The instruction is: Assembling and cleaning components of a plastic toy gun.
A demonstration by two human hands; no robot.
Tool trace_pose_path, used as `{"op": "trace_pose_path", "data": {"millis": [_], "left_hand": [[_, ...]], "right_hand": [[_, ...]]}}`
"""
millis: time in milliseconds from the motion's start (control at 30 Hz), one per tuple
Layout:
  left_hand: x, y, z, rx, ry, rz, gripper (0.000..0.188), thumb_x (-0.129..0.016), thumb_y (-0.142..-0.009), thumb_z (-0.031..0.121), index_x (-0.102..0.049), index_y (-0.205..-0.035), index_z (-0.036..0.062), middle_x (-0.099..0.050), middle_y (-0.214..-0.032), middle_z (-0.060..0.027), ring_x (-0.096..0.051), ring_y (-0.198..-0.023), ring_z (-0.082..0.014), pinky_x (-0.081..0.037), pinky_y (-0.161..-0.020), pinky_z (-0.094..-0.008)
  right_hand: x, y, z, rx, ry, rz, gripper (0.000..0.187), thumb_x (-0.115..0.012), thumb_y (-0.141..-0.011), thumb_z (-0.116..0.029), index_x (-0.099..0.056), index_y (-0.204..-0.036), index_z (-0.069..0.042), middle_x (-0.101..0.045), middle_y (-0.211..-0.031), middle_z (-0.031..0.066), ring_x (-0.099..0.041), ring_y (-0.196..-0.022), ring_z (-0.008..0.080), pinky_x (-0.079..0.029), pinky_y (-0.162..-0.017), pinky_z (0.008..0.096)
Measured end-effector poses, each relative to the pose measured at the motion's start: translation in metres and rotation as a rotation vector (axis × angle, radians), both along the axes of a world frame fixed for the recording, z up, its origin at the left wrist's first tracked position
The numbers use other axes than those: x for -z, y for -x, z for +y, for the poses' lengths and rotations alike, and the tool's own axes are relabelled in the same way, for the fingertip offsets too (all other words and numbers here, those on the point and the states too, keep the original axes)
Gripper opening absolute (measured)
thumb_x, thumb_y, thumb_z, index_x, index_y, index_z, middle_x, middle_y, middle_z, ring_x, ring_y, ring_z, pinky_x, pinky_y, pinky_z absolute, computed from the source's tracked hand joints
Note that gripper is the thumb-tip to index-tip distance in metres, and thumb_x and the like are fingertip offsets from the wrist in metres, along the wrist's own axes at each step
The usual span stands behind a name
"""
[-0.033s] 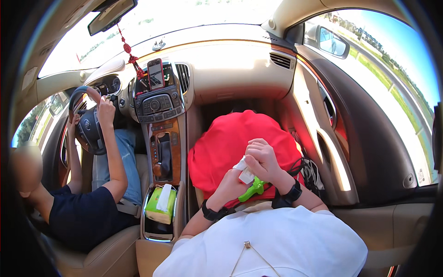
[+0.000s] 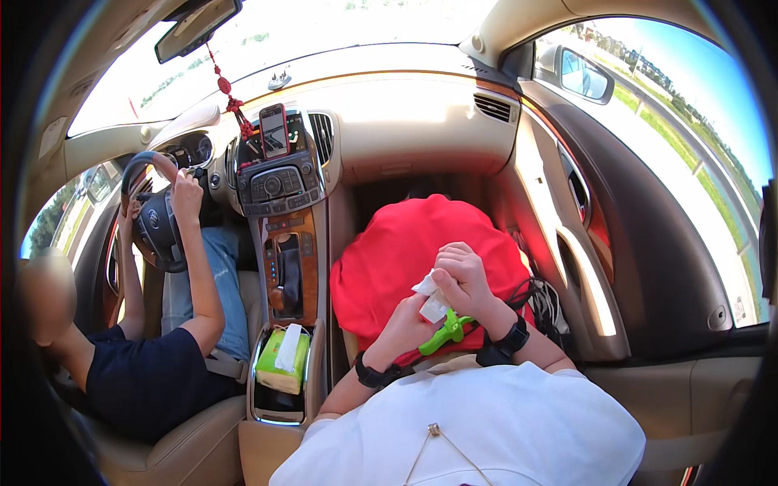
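Note:
A crumpled white tissue [image 2: 434, 307] is bunched between my two hands above my lap. My right hand [image 2: 463, 283] is closed, with its thumb pressed against the tissue. Just below and to the left, my left hand [image 2: 405, 326] curls round the tissue's lower end, most of its fingers hidden. Beneath the hands a red cloth [image 2: 397, 235] spreads over my lap. A bright green plastic piece [image 2: 448, 330] lies by my wrists, partly covered. Each wrist wears a black band.
On the left a person [image 2: 138, 373] grips the steering wheel [image 2: 158, 223]. A green and yellow tissue pack [image 2: 284, 364] sits in the console [image 2: 318, 356]. Black cables [image 2: 545, 312] lie beside my right leg, near the door [image 2: 596, 300]. A phone [image 2: 274, 130] stands on the dashboard.
The tissue has shifted slightly, and more of its white end sticks up between my hands. The roadside outside the right window has moved. My hands stay nearly in place.

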State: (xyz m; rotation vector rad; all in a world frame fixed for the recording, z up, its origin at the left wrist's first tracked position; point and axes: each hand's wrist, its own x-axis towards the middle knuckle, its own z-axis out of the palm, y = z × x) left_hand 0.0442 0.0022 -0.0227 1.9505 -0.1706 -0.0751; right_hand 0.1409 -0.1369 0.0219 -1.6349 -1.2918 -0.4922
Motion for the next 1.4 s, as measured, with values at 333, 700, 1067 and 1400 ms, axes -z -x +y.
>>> {"op": "trace_pose_path", "data": {"millis": [333, 700, 1067, 1400], "left_hand": [[-0.025, -0.003, -0.008, 0.097, 0.24, -0.172, 0.073, -0.065, -0.077, -0.002, -0.035, -0.143, 0.0068, -0.058, -0.12, -0.0163, -0.059, -0.109, -0.0259, -0.045, -0.093, -0.0324], [-0.024, 0.011, -0.018, -0.011, 0.565, -0.081, 0.048, -0.067, -0.081, -0.002, -0.046, -0.124, 0.0034, -0.059, -0.102, -0.0043, -0.06, -0.088, -0.0113, -0.05, -0.079, -0.0253], [-0.044, 0.039, -0.029, 0.305, 0.483, 0.025, 0.06, -0.074, -0.078, 0.012, -0.044, -0.129, 0.0041, -0.057, -0.109, -0.0062, -0.055, -0.099, -0.0157, -0.045, -0.089, -0.0297], [-0.03, 0.023, -0.024, 0.215, 0.574, 0.224, 0.061, -0.065, -0.088, 0.032, -0.041, -0.133, -0.0002, -0.054, -0.115, -0.0087, -0.052, -0.103, -0.0142, -0.043, -0.09, -0.0277]], "right_hand": [[0.05, -0.053, -0.008, -0.744, -0.617, 1.496, 0.048, -0.04, -0.099, -0.036, -0.052, -0.06, -0.011, -0.055, -0.062, 0.0034, -0.052, -0.056, 0.0155, -0.041, -0.056, 0.0287], [0.019, 0.015, 0.003, -0.2, -0.65, 1.248, 0.047, -0.035, -0.098, -0.047, -0.055, -0.086, -0.006, -0.056, -0.075, 0.0052, -0.056, -0.068, 0.0143, -0.046, -0.066, 0.0277], [0.018, 0.018, -0.031, 0.114, -0.277, 0.825, 0.05, -0.031, -0.1, -0.036, -0.058, -0.072, -0.005, -0.054, -0.059, 0.0002, -0.053, -0.056, 0.0092, -0.039, -0.053, 0.0271], [0.032, 0.005, -0.025, 0.091, -0.278, 0.908, 0.055, -0.03, -0.1, -0.042, -0.058, -0.071, -0.005, -0.054, -0.062, 0.0005, -0.051, -0.058, 0.009, -0.038, -0.054, 0.0265]]}}
